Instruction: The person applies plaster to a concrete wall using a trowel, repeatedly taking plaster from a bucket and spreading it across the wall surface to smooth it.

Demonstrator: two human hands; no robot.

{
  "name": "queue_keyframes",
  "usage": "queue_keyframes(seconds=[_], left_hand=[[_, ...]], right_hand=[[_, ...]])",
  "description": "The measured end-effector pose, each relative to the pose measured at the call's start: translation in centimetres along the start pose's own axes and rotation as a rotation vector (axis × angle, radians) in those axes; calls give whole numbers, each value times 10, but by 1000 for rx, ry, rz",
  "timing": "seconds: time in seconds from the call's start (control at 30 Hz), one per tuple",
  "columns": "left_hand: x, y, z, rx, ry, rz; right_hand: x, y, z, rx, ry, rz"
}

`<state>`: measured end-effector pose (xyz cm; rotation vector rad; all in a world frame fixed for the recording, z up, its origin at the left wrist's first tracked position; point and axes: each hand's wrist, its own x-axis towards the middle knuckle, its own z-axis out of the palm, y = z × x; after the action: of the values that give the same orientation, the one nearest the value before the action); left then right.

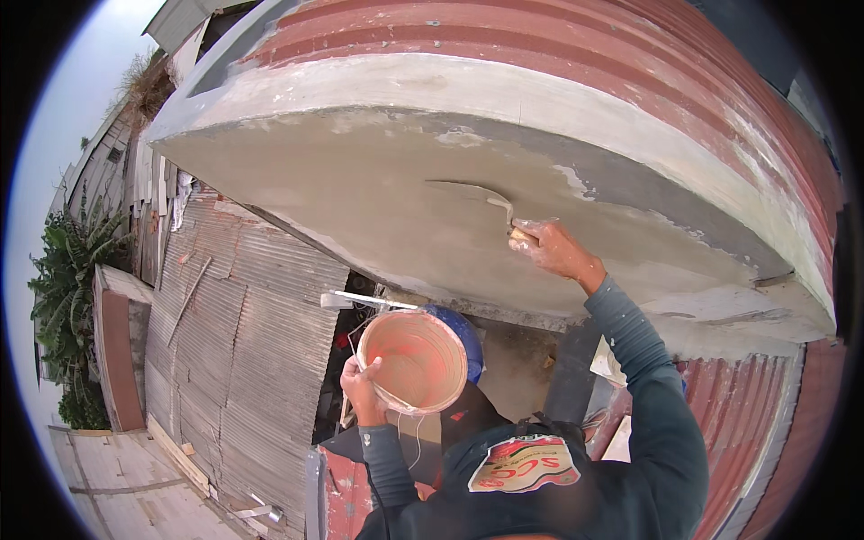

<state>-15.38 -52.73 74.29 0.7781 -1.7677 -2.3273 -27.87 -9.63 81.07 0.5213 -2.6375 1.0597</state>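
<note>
My right hand (pixel 565 254) is closed around the wooden handle of a trowel (pixel 481 191). Its thin blade lies along the grey plastered wall (pixel 360 198), seen nearly edge-on, so I cannot tell how much of it touches. The plaster is smooth and damp-looking in the middle, with paler rough patches along the upper edge. Down to the left, my left hand (pixel 362 389) grips the rim of a bucket (pixel 416 360), thumb over the edge. The bucket's inside is smeared with reddish and whitish residue, and its mouth faces up. A thin wire handle hangs from it.
A blue drum (pixel 461 337) stands behind the bucket, near a white-ended bar (pixel 346 300). Corrugated grey roofing (pixel 243 306) stretches out low on the left. Red corrugated metal (pixel 540 45) lies above the pale ledge (pixel 387 79). Green plants (pixel 76 279) grow far left.
</note>
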Motion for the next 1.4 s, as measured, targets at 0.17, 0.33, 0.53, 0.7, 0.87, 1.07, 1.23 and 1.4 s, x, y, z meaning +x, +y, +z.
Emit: queue_keyframes(seconds=[0.17,0.33,0.53,0.7,0.87,1.07,1.23,1.4], left_hand=[[-46,100,50,-96,-311,20],[-89,210,104,-357,-691,236],[-93,300,279,-527,-1020,310],[-45,310,518,-571,-824,473],[-19,250,668,-344,-392,479],[143,268,631,319,-540,379],[28,262,598,567,-189,701],[-118,188,467,424,-618,1511]], right_hand=[[-29,-73,-123,290,224,105],[-159,-84,-174,368,485,172],[-331,-95,-172,517,830,462],[-421,-111,-127,599,1103,637],[-484,-130,-78,744,1331,817],[-552,-155,-31,855,1428,1125],[-596,-145,3,834,1551,1277],[-607,-94,12,911,1601,1351]])
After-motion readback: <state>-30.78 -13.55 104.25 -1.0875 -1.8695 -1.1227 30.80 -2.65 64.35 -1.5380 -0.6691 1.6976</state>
